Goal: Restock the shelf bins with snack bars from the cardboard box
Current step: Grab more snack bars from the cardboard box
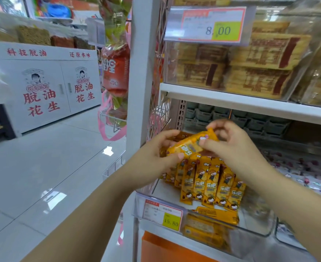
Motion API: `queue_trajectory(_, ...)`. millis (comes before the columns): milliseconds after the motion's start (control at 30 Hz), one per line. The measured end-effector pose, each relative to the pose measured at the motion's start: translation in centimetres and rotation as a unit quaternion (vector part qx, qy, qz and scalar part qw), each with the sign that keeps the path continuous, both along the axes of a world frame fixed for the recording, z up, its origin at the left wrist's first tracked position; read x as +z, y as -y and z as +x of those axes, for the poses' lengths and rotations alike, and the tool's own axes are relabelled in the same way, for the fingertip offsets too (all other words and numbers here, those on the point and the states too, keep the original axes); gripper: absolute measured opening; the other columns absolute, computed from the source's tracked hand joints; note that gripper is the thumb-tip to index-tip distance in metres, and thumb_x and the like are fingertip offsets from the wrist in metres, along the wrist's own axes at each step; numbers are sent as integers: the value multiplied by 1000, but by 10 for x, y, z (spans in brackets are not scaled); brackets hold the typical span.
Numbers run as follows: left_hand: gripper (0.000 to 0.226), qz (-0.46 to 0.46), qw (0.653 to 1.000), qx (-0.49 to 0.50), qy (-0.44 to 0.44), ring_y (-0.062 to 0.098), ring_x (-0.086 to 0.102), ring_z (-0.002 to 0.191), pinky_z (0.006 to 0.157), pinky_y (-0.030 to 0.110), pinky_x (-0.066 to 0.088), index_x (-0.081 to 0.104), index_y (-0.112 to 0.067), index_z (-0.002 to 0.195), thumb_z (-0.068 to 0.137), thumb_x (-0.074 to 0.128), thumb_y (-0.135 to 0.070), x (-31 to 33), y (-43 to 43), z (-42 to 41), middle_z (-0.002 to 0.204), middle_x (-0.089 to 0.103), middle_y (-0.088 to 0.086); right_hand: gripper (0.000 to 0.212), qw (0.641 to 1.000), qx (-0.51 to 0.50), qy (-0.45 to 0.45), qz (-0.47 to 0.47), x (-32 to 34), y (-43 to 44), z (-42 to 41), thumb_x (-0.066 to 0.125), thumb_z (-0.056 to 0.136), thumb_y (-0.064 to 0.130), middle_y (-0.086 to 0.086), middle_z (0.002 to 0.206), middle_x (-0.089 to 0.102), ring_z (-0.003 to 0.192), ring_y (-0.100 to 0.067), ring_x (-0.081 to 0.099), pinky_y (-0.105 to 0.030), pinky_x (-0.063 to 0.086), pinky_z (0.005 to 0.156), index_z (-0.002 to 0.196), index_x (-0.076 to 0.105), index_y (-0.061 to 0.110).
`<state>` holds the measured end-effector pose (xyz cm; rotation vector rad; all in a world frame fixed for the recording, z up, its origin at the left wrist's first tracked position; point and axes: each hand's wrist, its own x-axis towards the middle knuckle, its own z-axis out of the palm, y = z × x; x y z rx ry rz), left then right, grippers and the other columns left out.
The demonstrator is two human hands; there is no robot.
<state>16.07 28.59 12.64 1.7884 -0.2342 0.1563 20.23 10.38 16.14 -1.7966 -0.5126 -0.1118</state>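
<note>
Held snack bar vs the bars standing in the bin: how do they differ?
Pose: the held snack bar lies crosswise, tilted; the standing bars stand upright in a row. Support: the held snack bar is gripped by the left hand and right hand above the clear bin; the standing bars rest inside it. Shared: yellow cartoon-printed wrappers.

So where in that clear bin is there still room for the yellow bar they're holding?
A bare white strip lies in the clear plastic bin, between its left wall and the row of upright yellow snack bars. The middle is crowded by that row; flat yellow packs fill the front. The right end looks open but is blurred.
</note>
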Motion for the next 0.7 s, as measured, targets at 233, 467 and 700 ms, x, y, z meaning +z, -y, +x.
queue_trajectory(233, 40, -133, 990, 48, -14, 14, 64, 99, 78, 29, 58, 53, -25, 124, 89, 63, -10, -3, 12, 5, 116, 60, -1, 21, 976, 30, -27, -214, -12, 23, 3, 75, 77, 11, -3, 91, 68, 84, -22, 69, -33, 54, 80, 85, 56, 18)
queue_trajectory(467, 33, 221, 966, 136, -5, 10, 57, 84, 71, 22, 45, 57, -33, 117, 89, 64, -17, -10, 17, 17, 106, 56, -10, 16, 961, 11, 37, -273, -12, 37, 4, 74, 80, 26, 14, 94, 66, 84, 1, 63, -19, 52, 73, 91, 63, 32)
queue_trajectory(700, 40, 304, 940, 126, -89, 20, 57, 105, 85, 28, 47, 56, -24, 128, 90, 63, -13, -31, 30, 47, 127, 57, 4, 15, 951, 16, 45, -304, -15, 59, 6, 71, 82, 27, 15, 91, 65, 79, -3, 64, -19, 54, 70, 86, 60, 37)
